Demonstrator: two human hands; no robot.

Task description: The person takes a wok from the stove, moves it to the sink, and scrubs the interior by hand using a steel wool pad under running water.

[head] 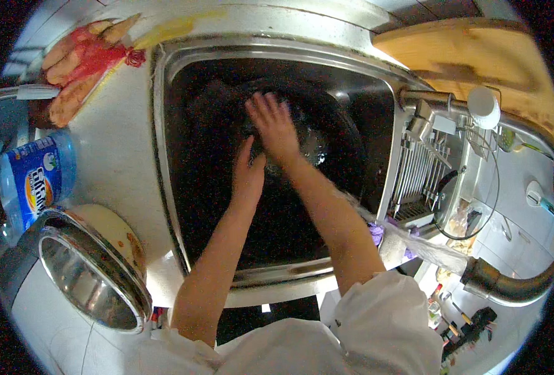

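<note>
My left hand [250, 171] and my right hand [277, 131] are close together inside a deep, dark sink basin [277, 220]. The right one is palm down, its fingers stretched forward and slightly apart, with no object seen in it. My left hand is beside its wrist, thumb and fingers a little spread; whether it touches something in the dark is not clear. Faint curved edges and glints [321, 157] show beyond the hands, too dark to name. From a metal faucet [492, 281] at the lower right, a stream of water [417, 246] runs into the sink, passing my right forearm.
On the left are a red net bag of root vegetables [87, 61], a blue-labelled plastic bottle [38, 178] and a metal bowl [89, 281]. To the right are a metal rack [420, 173], a white cup [483, 108], a wooden board [469, 61] and a purple cloth [375, 233].
</note>
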